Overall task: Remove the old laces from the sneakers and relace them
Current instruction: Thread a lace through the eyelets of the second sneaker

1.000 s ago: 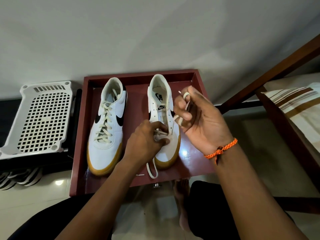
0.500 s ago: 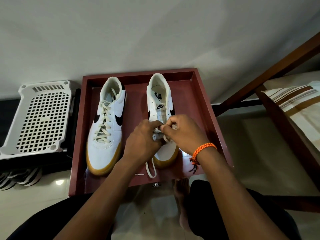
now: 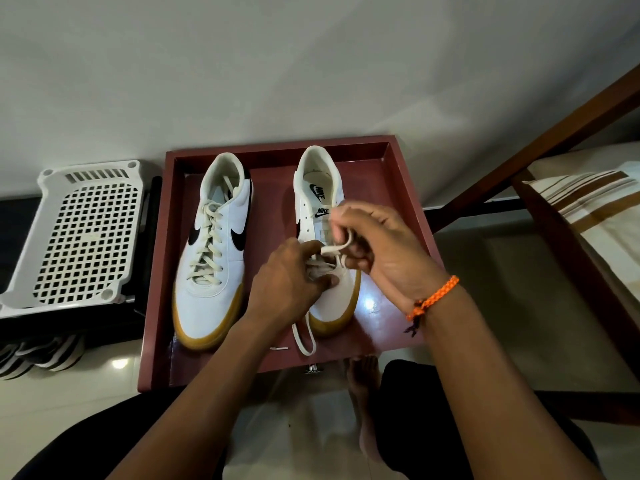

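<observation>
Bare forearms, no sleeves; a braided orange wristband point(image 3: 434, 297) with a dark tassel circles the right wrist; dark trousers point(image 3: 408, 393), bare foot point(image 3: 362, 375).

White basket point(image 3: 86, 233) beside red tray point(image 3: 157, 306).

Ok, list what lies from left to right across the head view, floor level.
White plastic basket → laced sneaker → left hand → right hand pinching the lace → wooden bed frame → striped cloth.
</observation>
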The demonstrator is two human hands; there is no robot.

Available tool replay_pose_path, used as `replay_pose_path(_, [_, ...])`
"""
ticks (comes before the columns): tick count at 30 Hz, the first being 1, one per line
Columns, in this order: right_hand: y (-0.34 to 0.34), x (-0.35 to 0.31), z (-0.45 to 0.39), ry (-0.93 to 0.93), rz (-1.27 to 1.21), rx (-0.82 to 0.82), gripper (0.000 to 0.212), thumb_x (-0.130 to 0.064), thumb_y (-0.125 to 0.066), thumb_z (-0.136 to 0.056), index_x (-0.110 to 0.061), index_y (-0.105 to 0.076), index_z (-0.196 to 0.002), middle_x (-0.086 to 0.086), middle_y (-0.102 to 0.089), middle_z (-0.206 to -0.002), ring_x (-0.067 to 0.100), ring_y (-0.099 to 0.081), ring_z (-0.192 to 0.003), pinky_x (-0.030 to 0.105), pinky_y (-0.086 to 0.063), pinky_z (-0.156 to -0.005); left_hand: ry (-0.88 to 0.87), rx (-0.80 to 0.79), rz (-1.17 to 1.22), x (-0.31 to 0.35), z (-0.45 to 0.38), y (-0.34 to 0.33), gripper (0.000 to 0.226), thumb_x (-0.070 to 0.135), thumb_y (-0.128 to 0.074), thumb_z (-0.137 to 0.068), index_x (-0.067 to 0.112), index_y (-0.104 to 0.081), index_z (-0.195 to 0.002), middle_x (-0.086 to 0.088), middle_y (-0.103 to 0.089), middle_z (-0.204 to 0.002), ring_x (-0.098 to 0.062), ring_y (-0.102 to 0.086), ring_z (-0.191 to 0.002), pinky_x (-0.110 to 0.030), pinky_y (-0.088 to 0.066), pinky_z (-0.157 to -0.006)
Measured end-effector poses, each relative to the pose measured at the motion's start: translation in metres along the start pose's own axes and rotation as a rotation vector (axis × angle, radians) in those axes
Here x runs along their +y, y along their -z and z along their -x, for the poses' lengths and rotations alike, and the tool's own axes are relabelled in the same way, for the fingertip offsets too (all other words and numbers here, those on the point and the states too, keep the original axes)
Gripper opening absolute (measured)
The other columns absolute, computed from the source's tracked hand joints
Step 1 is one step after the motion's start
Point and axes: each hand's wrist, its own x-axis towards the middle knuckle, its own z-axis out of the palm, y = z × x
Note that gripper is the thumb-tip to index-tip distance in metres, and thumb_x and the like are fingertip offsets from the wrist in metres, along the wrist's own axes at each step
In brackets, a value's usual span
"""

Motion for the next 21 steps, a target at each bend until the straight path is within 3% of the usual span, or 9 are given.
replay_pose_path(4, [0.012,-0.005,0.003,0.053,-0.670,0.009,0.037,-0.028,-0.051,-0.105,-0.018,-0.053,-0.069,-0.005,-0.037,-0.059,0.011,-0.027,-0.064,0.024,-0.028,-0.059,-0.035,0.005,0.026,-0.002,0.000,0.000,0.027,0.041,-0.088,-0.083,0.044,-0.072,-0.105,0.014,-0.059,-0.106,-0.013,-0.062,-0.102,-0.036,-0.053,-0.085])
replay_pose_path(8, [0.030,0.008,-0.008,0.058,-0.865,0.374,0.024,-0.025,-0.051,-0.106,-0.016,-0.061,-0.087,-0.004,-0.048,-0.069,0.010,-0.039,-0.061,0.021,-0.028,-0.050,-0.129,0.125,-0.111,0.000,0.003,-0.008,0.032,0.040,-0.089,-0.082,0.035,-0.076,-0.111,0.011,-0.051,-0.102,-0.018,-0.043,-0.108,-0.032,-0.042,-0.093])
replay_pose_path(9, [0.036,0.013,-0.011,0.001,-0.702,0.497,0.018,-0.021,-0.054,-0.105,-0.014,-0.064,-0.093,-0.001,-0.052,-0.071,0.011,-0.044,-0.060,0.021,-0.030,-0.046,-0.139,0.160,-0.169,0.001,0.004,-0.009,0.034,0.042,-0.089,-0.081,0.034,-0.076,-0.112,0.011,-0.050,-0.104,-0.019,-0.039,-0.111,-0.035,-0.040,-0.097])
replay_pose_path(11, [0.043,0.027,-0.015,-0.108,0.027,0.677,0.012,-0.017,-0.060,-0.097,-0.011,-0.068,-0.091,0.005,-0.058,-0.072,0.019,-0.051,-0.061,0.026,-0.040,-0.049,-0.143,0.200,-0.284,0.003,0.005,-0.009,0.034,0.049,-0.088,-0.078,0.038,-0.076,-0.108,0.011,-0.049,-0.109,-0.020,-0.038,-0.122,-0.043,-0.034,-0.105])
replay_pose_path(12, [0.042,0.035,-0.016,-0.135,0.421,0.659,0.014,-0.024,-0.062,-0.092,-0.013,-0.068,-0.086,0.007,-0.062,-0.076,0.023,-0.057,-0.066,0.031,-0.048,-0.059,-0.138,0.201,-0.312,0.002,0.005,-0.009,0.034,0.052,-0.087,-0.077,0.040,-0.075,-0.107,0.012,-0.049,-0.111,-0.021,-0.038,-0.127,-0.048,-0.032,-0.108])
replay_pose_path(14, [0.029,0.044,-0.015,-0.179,0.869,0.443,0.021,-0.041,-0.058,-0.089,-0.022,-0.067,-0.090,0.007,-0.067,-0.092,0.028,-0.064,-0.084,0.040,-0.055,-0.078,-0.109,0.174,-0.302,0.001,0.003,-0.007,0.035,0.055,-0.086,-0.076,0.042,-0.074,-0.107,0.013,-0.047,-0.111,-0.020,-0.039,-0.129,-0.060,-0.032,-0.109])
replay_pose_path(16, [0.009,0.045,-0.006,-0.289,1.079,0.223,0.020,-0.045,-0.054,-0.100,-0.027,-0.062,-0.104,0.003,-0.065,-0.102,0.028,-0.062,-0.094,0.039,-0.051,-0.078,-0.076,0.163,-0.264,0.001,0.003,-0.008,0.034,0.056,-0.085,-0.078,0.044,-0.074,-0.108,0.013,-0.047,-0.110,-0.018,-0.042,-0.125,-0.063,-0.031,-0.108])
replay_pose_path(18, [-0.002,0.045,0.001,-0.333,1.233,0.154,0.022,-0.040,-0.053,-0.107,-0.020,-0.061,-0.113,0.005,-0.061,-0.100,0.029,-0.059,-0.093,0.036,-0.043,-0.074,-0.070,0.175,-0.219,0.000,0.004,-0.008,0.034,0.057,-0.084,-0.078,0.046,-0.073,-0.108,0.015,-0.048,-0.108,-0.015,-0.046,-0.120,-0.061,-0.032,-0.107])
replay_pose_path(21, [0.001,0.046,0.000,-0.320,1.229,0.158,0.018,-0.032,-0.058,-0.104,-0.021,-0.068,-0.095,0.004,-0.063,-0.091,0.028,-0.059,-0.084,0.033,-0.042,-0.070,-0.070,0.165,-0.197,-0.001,0.004,-0.006,0.038,0.060,-0.085,-0.076,0.048,-0.069,-0.109,0.017,-0.049,-0.107,-0.013,-0.048,-0.118,-0.058,-0.033,-0.106])
